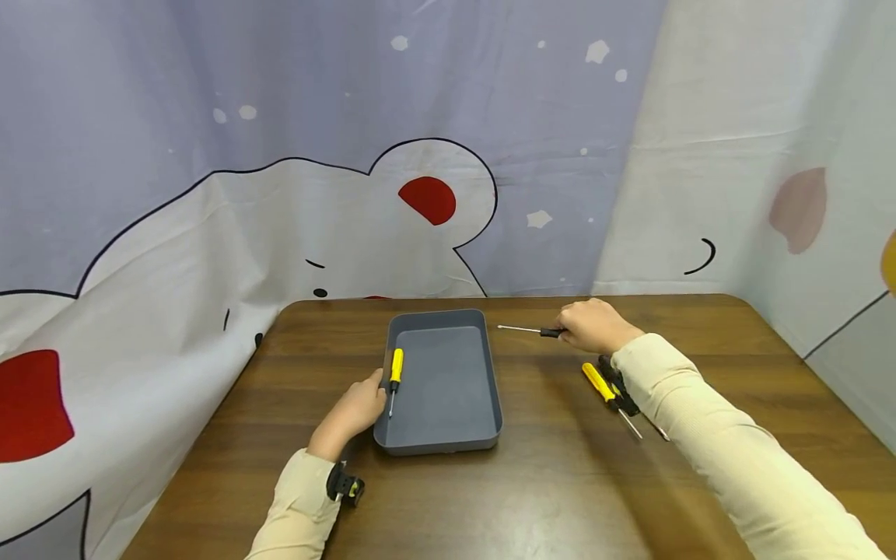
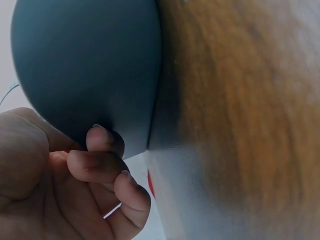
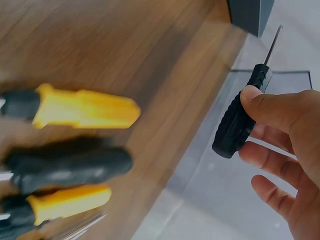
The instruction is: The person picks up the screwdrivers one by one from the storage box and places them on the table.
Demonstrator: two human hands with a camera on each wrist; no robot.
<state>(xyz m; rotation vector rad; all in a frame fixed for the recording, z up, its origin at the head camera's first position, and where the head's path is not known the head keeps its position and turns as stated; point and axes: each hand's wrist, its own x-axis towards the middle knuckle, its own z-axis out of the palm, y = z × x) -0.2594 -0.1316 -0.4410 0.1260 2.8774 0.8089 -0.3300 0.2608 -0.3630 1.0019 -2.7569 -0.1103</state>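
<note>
A grey rectangular tray (image 1: 448,389) sits on the table, and my left hand (image 1: 360,404) pinches its left wall. In the left wrist view, the fingers of that hand (image 2: 95,175) curl against the tray's outer side (image 2: 95,65). A screwdriver with a yellow handle (image 1: 397,365) lies inside the tray along its left side. Right of the tray, my right hand (image 1: 591,325) holds a black-handled screwdriver (image 1: 549,333) above the table, its shaft pointing left toward the tray. The right wrist view shows thumb and fingers pinching the black handle (image 3: 235,125).
Several more screwdrivers lie on the table below my right forearm: a yellow-handled one (image 1: 598,381), a black-handled one (image 3: 70,167) and another yellow-handled one (image 3: 70,202). The wooden table (image 1: 532,498) ends at a printed curtain (image 1: 546,155) behind and at the sides.
</note>
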